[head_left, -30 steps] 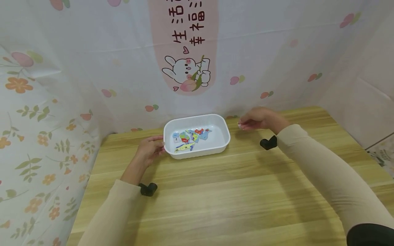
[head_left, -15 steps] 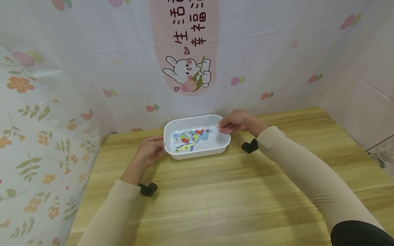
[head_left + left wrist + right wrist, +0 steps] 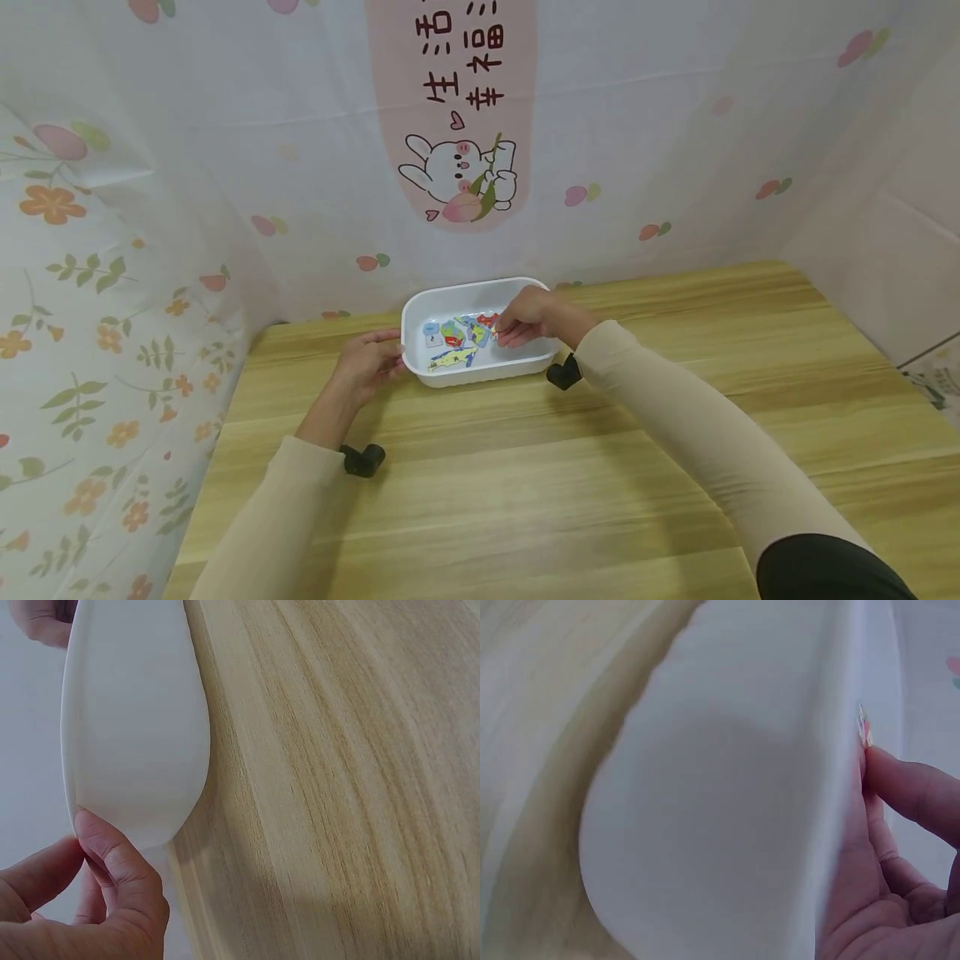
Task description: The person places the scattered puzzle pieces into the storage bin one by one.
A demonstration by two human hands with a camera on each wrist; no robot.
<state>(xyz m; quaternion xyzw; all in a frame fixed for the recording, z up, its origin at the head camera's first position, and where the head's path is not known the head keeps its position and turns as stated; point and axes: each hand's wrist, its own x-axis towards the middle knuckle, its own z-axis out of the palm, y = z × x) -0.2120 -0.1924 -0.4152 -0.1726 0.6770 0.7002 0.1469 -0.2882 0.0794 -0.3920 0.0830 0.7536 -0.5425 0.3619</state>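
Note:
A white plastic tray [image 3: 480,376] with rounded corners lies near the back edge of the table. At its left end my left hand [image 3: 365,367] pinches the rim between thumb and forefinger, seen close in the left wrist view. My right hand [image 3: 531,315] reaches into the tray over its right half. Its thumb and fingers pinch a small colourful flat piece [image 3: 865,726], thin and mostly hidden by the fingertips. Several irregular, map-like flat pieces lie on the tray floor, among them a long yellow piece [image 3: 452,357] and a red and green one [image 3: 452,333].
The wooden table [image 3: 480,483] stretches in front of the tray and to both sides. Behind it hangs a printed cloth [image 3: 300,167] with a rabbit picture. A floral cloth [image 3: 105,333] covers the left side.
My right hand has moved left from beside the tray to inside it, carrying the small piece low among the others. The left hand keeps its hold on the rim.

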